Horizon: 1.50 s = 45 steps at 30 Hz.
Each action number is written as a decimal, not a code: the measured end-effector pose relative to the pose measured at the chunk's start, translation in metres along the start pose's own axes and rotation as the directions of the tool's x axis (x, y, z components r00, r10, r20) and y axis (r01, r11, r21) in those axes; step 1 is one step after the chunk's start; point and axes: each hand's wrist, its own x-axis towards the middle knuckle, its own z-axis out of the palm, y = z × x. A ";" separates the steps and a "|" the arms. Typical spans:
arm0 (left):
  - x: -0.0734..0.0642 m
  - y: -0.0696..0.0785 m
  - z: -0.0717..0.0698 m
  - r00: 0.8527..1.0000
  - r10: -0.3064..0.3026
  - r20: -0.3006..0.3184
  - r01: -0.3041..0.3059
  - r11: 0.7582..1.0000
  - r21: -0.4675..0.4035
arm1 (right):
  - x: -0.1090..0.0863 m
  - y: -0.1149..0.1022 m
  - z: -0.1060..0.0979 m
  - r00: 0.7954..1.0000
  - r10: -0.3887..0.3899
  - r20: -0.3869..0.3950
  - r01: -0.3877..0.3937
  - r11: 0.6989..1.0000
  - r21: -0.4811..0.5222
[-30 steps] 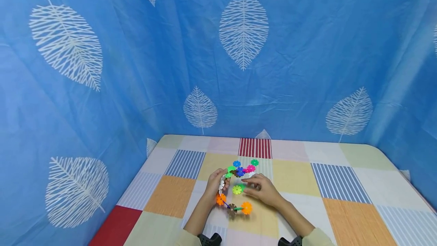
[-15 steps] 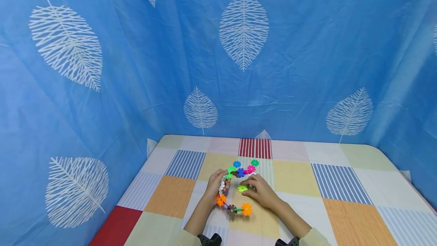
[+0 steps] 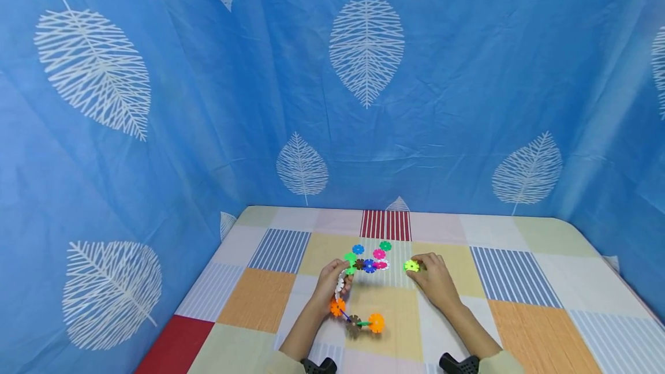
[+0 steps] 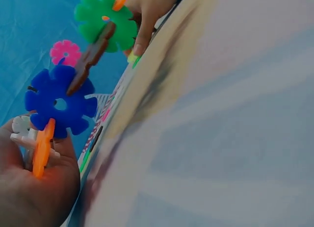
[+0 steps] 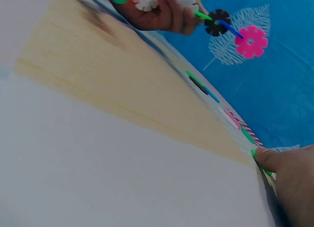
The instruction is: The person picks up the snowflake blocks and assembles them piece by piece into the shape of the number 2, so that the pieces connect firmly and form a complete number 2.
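Note:
My left hand (image 3: 328, 286) grips the middle of a curved chain of slotted plastic flower discs. White discs (image 4: 20, 125) sit within its fingers. The chain's near arm runs through an orange disc (image 3: 337, 307) and a brown disc (image 3: 354, 323) to another orange disc (image 3: 376, 322). Its far arm includes a black disc (image 5: 217, 22) and ends at a pink disc (image 5: 251, 41). Off to the right, my right hand (image 3: 436, 280) pinches a yellow-green disc (image 3: 411, 266) between thumb and fingers, close over the tabletop.
Loose discs lie beyond the chain: a light blue disc (image 3: 358, 249), a pink disc (image 3: 379, 254) and a green disc (image 3: 385, 246). The patchwork tablecloth (image 3: 467, 328) covers the table. A blue leaf-print curtain (image 3: 441, 103) rises behind it and along both sides.
My right hand has taken hold of the yellow-green disc and carried it right and away from the chain. My left hand stays nearly still with the chain.

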 end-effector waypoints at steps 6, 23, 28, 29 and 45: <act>-0.003 -0.003 0.009 0.998 -0.029 0.062 0.029 1.000 0.011 | -0.006 -0.005 -0.012 0.989 0.139 0.051 -0.146 0.862 0.485; -0.007 -0.008 0.017 0.995 -0.035 0.090 0.028 0.997 0.076 | -0.014 -0.035 -0.015 0.881 0.346 0.323 -0.452 0.415 0.789; -0.007 -0.008 0.018 0.995 -0.019 0.098 0.009 0.995 0.102 | -0.016 -0.038 -0.013 0.888 0.338 0.311 -0.440 0.434 0.786; -0.007 -0.008 0.018 0.995 -0.020 0.099 0.009 0.994 0.107 | -0.016 -0.039 -0.013 0.886 0.344 0.312 -0.444 0.431 0.786; -0.009 -0.012 0.022 0.991 -0.003 0.131 -0.017 0.988 0.152 | -0.021 -0.043 -0.012 0.845 0.367 0.388 -0.513 0.353 0.783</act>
